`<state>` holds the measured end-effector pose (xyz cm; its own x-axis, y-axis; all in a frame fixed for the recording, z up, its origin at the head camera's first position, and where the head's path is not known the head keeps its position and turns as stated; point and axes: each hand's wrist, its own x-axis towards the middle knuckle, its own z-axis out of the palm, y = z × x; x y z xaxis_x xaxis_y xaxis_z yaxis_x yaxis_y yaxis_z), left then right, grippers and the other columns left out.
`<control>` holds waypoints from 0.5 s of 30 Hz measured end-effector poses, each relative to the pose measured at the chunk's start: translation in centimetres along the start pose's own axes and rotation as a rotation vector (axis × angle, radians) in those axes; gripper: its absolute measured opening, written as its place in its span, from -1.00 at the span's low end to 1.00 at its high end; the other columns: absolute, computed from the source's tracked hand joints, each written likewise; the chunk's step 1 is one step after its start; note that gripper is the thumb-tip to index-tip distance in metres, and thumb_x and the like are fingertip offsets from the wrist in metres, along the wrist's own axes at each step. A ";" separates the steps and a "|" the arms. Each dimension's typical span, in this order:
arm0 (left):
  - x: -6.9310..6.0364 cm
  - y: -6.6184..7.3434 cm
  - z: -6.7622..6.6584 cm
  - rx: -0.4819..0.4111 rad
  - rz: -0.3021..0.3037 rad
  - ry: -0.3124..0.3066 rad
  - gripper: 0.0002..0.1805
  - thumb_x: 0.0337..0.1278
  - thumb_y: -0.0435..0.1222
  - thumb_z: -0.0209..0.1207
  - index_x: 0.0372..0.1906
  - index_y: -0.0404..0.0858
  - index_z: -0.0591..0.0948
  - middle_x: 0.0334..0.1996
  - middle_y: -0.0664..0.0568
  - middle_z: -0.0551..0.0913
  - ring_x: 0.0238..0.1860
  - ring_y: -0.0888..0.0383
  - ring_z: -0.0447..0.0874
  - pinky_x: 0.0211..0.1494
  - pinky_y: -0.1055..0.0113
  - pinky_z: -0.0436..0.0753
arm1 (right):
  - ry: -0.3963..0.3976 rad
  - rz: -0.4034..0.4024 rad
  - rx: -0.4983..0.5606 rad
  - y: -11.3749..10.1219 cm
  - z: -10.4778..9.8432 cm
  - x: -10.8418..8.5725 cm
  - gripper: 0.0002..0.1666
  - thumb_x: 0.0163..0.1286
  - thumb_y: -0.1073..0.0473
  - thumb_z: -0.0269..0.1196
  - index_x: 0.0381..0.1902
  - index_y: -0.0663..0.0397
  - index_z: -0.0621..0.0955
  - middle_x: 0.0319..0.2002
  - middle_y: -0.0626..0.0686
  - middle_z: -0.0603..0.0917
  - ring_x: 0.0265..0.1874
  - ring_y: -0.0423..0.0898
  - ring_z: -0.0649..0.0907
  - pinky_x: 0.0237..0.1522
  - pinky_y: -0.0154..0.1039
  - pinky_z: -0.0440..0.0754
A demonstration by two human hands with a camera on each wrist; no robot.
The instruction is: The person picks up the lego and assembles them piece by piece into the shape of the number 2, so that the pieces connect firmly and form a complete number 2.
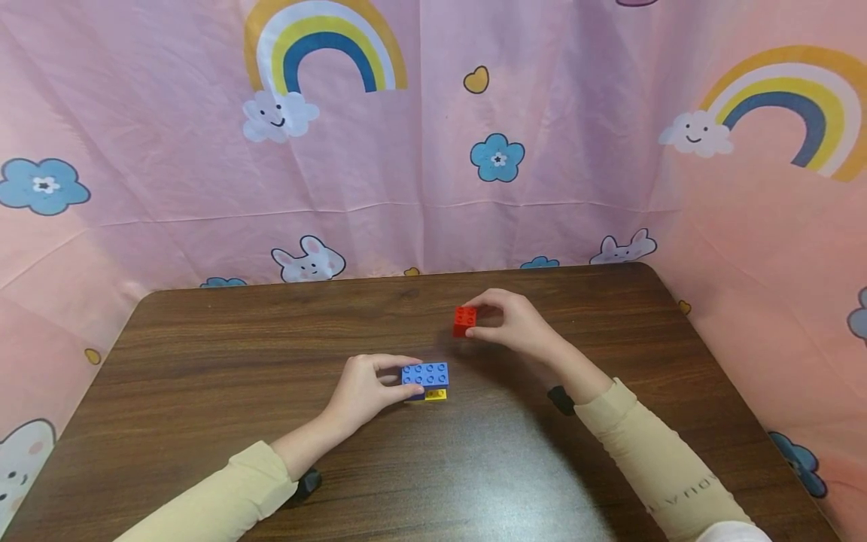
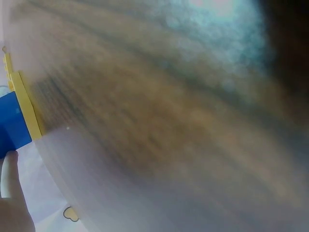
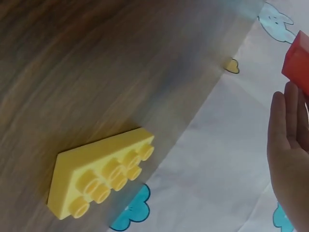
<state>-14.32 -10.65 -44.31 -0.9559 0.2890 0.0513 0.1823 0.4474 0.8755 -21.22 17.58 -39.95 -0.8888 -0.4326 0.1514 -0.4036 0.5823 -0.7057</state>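
Note:
My left hand (image 1: 362, 390) pinches a blue toy building brick (image 1: 425, 374), with the thumb in front and fingers behind. A darker blue part shows under its left side, and a yellow piece (image 1: 436, 394) with studs lies beneath. In the left wrist view, the blue brick (image 2: 13, 123) sits against the yellow piece (image 2: 28, 106), a fingertip touching the blue side. Farther back and to the right, my right hand (image 1: 516, 324) holds a small red brick (image 1: 464, 321) between thumb and fingers. The right wrist view catches just part of that red brick (image 3: 298, 63).
A yellow studded brick (image 3: 101, 169) rests on the table in the right wrist view; I cannot pick it out in the head view. The brown wooden table (image 1: 223, 354) ends at a patterned pink curtain (image 1: 433, 165) behind and at both sides.

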 end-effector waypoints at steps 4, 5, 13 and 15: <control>0.0 -0.1 0.0 0.001 0.008 0.000 -0.64 0.04 -0.33 0.61 0.00 -0.18 0.85 0.07 -0.13 0.84 0.11 -0.10 0.84 0.01 0.33 0.87 | -0.008 -0.022 -0.003 -0.7 0.1 -0.3 -0.53 0.26 0.22 0.58 0.11 0.16 0.74 0.04 0.11 0.79 0.07 0.06 0.76 0.26 0.08 0.77; 0.0 -0.1 0.0 0.003 0.011 0.001 -0.64 0.03 -0.33 0.61 -0.01 -0.18 0.85 0.06 -0.13 0.84 0.11 -0.10 0.84 0.01 0.33 0.87 | -0.011 -0.027 -0.004 -0.8 0.1 -0.4 -0.53 0.26 0.22 0.58 0.11 0.16 0.74 0.04 0.11 0.79 0.07 0.06 0.76 0.26 0.08 0.77; 0.1 0.0 -0.1 -0.001 0.025 0.002 -0.64 0.03 -0.33 0.61 -0.01 -0.21 0.85 0.05 -0.15 0.84 0.11 -0.10 0.84 0.00 0.34 0.87 | -0.025 -0.066 -0.022 -1.9 0.5 -1.0 -0.52 0.24 0.20 0.60 0.11 0.12 0.75 0.04 0.08 0.82 0.06 0.04 0.75 0.23 0.09 0.77; 0.1 0.0 -0.1 -0.005 0.027 -0.001 -0.65 0.04 -0.34 0.60 -0.01 -0.21 0.85 0.05 -0.17 0.84 0.11 -0.10 0.84 0.00 0.34 0.87 | -0.027 -0.082 -0.022 -2.0 0.6 -1.1 -0.52 0.24 0.20 0.60 0.11 0.12 0.75 0.03 0.07 0.82 0.06 0.03 0.76 0.23 0.10 0.77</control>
<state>-14.43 -10.71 -44.26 -0.9505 0.3016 0.0749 0.2071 0.4351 0.8762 -19.27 16.47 -39.08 -0.8464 -0.4978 0.1892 -0.4799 0.5589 -0.6763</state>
